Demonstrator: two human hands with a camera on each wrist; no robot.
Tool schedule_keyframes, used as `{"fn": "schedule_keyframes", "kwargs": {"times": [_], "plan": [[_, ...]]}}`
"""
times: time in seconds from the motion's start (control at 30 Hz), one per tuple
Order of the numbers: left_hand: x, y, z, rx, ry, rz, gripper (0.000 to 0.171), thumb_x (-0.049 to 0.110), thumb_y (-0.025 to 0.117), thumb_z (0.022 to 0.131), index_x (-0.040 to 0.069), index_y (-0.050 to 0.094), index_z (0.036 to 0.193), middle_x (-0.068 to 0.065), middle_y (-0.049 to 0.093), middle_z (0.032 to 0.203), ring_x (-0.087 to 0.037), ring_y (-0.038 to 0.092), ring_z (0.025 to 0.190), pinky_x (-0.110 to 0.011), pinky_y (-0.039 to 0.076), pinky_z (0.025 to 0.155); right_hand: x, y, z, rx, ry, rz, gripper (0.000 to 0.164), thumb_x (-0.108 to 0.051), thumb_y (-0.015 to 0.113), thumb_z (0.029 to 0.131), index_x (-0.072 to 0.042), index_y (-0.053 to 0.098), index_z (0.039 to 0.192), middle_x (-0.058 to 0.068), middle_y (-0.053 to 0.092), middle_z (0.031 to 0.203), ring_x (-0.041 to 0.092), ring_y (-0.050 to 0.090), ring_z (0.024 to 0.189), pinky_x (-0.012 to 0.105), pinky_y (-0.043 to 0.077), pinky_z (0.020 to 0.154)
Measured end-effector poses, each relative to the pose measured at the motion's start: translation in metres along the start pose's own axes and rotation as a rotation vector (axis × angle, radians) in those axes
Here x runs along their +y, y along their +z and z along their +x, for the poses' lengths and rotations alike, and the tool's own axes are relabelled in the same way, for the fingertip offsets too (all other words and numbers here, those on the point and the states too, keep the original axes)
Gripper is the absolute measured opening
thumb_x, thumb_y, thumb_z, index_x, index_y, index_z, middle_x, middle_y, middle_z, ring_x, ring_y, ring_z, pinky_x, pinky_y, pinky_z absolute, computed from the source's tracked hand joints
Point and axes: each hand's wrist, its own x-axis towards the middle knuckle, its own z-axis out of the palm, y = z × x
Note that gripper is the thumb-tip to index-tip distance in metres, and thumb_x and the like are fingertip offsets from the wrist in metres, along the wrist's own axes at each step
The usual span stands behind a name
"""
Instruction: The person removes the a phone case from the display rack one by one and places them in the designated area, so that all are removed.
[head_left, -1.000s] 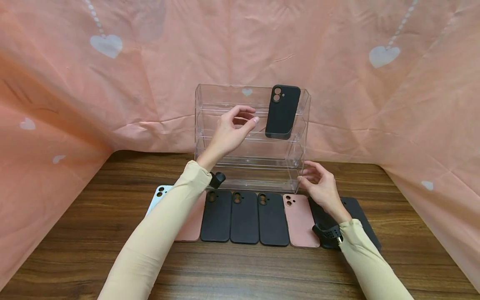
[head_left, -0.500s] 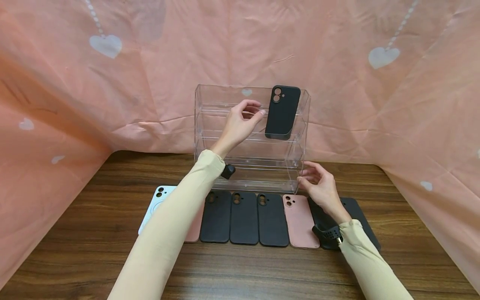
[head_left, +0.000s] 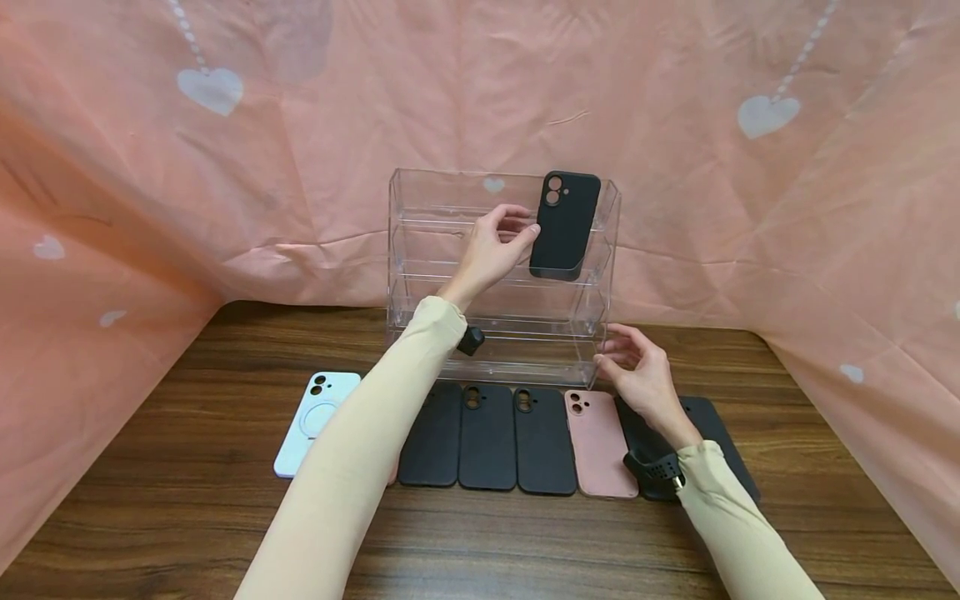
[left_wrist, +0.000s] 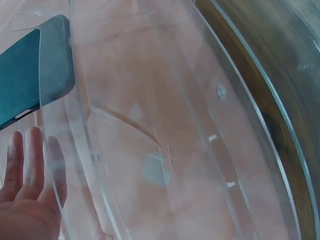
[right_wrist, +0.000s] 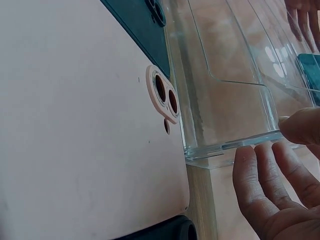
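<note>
A clear acrylic tiered rack [head_left: 442, 172] stands at the back of the table. In its upper tier leans a black phone case [head_left: 566, 221], towards the right end. My left hand [head_left: 489, 252] is at the case's left edge, fingers loosely bent. In the left wrist view its fingertips lie close beside the case [left_wrist: 20, 75], with a small gap showing; the thumb is hidden there. My right hand [head_left: 642, 375] holds the rack's right side panel near the bottom, thumb on one face and fingers on the other, as the right wrist view shows.
A row of phone cases lies before the rack: a light blue case [head_left: 318, 417], several black cases [head_left: 487, 437] and a pink case [head_left: 602, 446]. My left sleeve hides part of the row. Peach cloth [head_left: 300, 167] with white hearts hangs around the wooden table [head_left: 480, 542].
My left hand has moved right, up to the black case in the rack. My right hand stays on the side panel. More of the light blue case shows.
</note>
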Motion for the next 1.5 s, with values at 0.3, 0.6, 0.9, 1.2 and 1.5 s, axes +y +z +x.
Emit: {"fn": "schedule_keyframes", "kwargs": {"times": [0.3,0.6,0.9,1.2,1.5], "plan": [[0.002,0.011,0.002,0.026,0.002,0.0,0.031,0.024,0.068,0.098,0.011,0.066,0.126,-0.009,0.072,0.116,-0.019,0.069,0.107,-0.027,0.056,0.092,-0.001,0.001,0.0,0.004,-0.011,0.001,0.054,0.007,0.068,0.092,0.002,0.051,0.143,0.031,0.062,0.115,-0.001,0.068,0.086,0.02,0.061,0.074],[0.007,0.023,0.003,0.135,-0.021,0.104,0.029,0.024,0.069,0.096,0.012,0.068,0.123,-0.006,0.075,0.107,-0.019,0.071,0.099,-0.026,0.054,0.089,-0.002,0.003,0.0,0.007,-0.023,0.009,0.054,0.008,0.068,0.091,0.002,0.052,0.142,0.031,0.063,0.113,0.002,0.069,0.086,0.019,0.06,0.072],[0.006,0.025,0.003,0.149,0.001,0.13,0.024,0.022,0.068,0.097,0.012,0.069,0.119,-0.006,0.074,0.103,-0.017,0.07,0.098,-0.025,0.053,0.087,-0.003,0.005,0.0,0.009,-0.022,0.011,0.054,0.006,0.069,0.091,0.001,0.052,0.142,0.031,0.063,0.114,0.0,0.068,0.085,0.018,0.06,0.072],[0.004,0.015,0.002,0.153,0.081,0.065,0.025,0.016,0.066,0.099,0.005,0.069,0.121,-0.013,0.074,0.109,-0.021,0.069,0.101,-0.018,0.055,0.08,-0.001,0.004,0.001,0.01,-0.017,0.002,0.054,0.005,0.069,0.091,0.0,0.053,0.143,0.03,0.063,0.114,0.001,0.069,0.085,0.018,0.06,0.072],[0.009,0.002,0.0,0.225,0.128,-0.127,0.031,0.009,0.067,0.097,0.009,0.064,0.128,-0.014,0.072,0.105,-0.023,0.073,0.078,-0.03,0.062,0.064,-0.001,0.005,0.002,0.014,-0.015,-0.002,0.054,0.005,0.069,0.092,0.0,0.053,0.142,0.03,0.063,0.114,0.001,0.069,0.085,0.018,0.06,0.071]]}}
